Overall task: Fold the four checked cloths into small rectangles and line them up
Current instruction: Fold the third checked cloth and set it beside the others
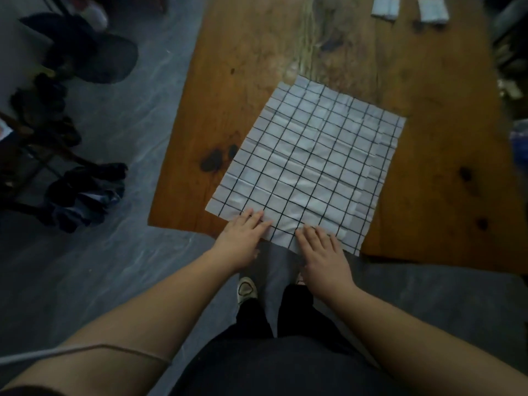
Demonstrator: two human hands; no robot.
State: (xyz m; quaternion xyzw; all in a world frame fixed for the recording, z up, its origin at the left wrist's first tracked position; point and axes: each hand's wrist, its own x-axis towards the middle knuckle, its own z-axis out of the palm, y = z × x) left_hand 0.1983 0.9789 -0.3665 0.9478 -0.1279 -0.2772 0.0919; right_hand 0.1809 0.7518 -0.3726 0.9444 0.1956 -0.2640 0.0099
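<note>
Hands, two, both on the near edge of the cloth (308, 155).

Left hand (243, 232): fingers straight and close together, laid flat on the near left part of the hem; nothing pinched or held.

Right hand (323, 252): fingers straight, slightly spread, palm down on the hem just right of the left hand; nothing held; the two hands near each other, not touching.

Cloth, spread, one: white with a black grid, creased; reaches from under both sets of fingertips away across the table (257, 52); lies askew to the table edge, its near hem overhanging that edge below the hands.

Lower layer (380, 155), one: a pale strip showing from under the cloth along its right side, beyond and to the right of the right hand; whether a second cloth or a fold of the same cannot be told.

Folded pieces, two: small pale rectangles, one (384, 7) and another (433, 10), side by side and apart, far beyond the right hand at the table's far right; too blurred to show checks.

Table, one: brown wood with dark knots.

Shoe (246, 288), one plainly seen: pale, on the grey floor (128, 124) below the left wrist.

Cable (85, 348), one: thin, crossing the left forearm.

Dark heap (85, 52): on the floor, well left of the left hand; items not distinguishable.
</note>
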